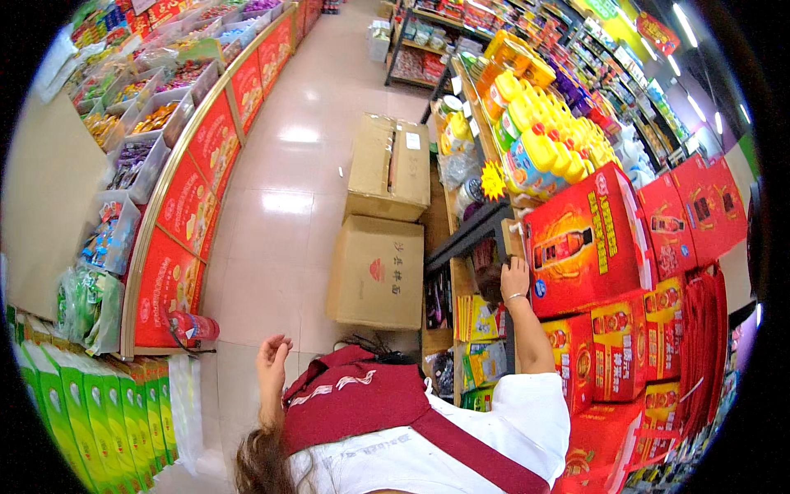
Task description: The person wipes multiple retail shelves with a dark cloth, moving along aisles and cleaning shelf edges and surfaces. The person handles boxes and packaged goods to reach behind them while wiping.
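My right hand [515, 279] reaches to the end of a dark shelf frame [472, 231], beside a large red carton with a bottle printed on it [568, 247]. Its fingers lie at the frame's edge, and whether they grip anything cannot be made out. Over the floor on the left, my left hand [273, 355] is raised with nothing in it, its fingers loosely bent and apart. A dark red apron [364, 395] covers my front. Before me on the floor stand two closed cardboard boxes, the nearer one [378, 272] and the farther one [389, 163], one behind the other.
Candy bins [142, 163] line the red-panelled counter [185, 197] on the left, with a red fire extinguisher [194, 326] at its near end. Green cartons [92, 407] stand at lower left. Yellow-capped jugs [540, 148] fill the right shelf; red gift boxes [617, 352] are stacked below.
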Action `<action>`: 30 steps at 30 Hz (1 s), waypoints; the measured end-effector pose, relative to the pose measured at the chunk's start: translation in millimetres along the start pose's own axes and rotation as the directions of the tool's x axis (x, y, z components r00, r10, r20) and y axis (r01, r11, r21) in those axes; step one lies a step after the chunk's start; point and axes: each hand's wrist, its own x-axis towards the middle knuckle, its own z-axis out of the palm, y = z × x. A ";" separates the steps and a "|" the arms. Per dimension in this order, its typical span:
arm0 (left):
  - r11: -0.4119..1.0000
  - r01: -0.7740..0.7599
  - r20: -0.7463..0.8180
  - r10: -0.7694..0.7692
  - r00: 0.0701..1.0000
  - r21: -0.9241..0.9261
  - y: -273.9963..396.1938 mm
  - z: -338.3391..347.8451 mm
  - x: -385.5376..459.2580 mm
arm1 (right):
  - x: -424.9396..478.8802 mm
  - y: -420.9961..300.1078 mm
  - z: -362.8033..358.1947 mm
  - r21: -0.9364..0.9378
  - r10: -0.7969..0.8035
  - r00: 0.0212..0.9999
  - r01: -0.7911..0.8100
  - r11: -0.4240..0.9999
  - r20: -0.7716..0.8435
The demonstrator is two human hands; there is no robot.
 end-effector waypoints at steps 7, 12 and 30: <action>0.997 0.047 -0.261 -0.030 0.965 0.060 -7.6 -44.5 -37.5 | 92.8 8.2 37.1 0.103 -0.004 0.998 0.010 0.995 -0.056; 0.996 0.057 -0.320 -0.034 0.947 0.061 2.9 -38.0 -42.3 | 122.8 9.1 47.7 0.052 0.047 0.999 -0.048 0.997 0.019; 0.996 -0.017 -0.103 0.026 0.994 0.087 4.8 -25.0 -14.6 | -18.9 -25.0 -36.8 0.076 -0.182 0.346 0.297 0.952 0.920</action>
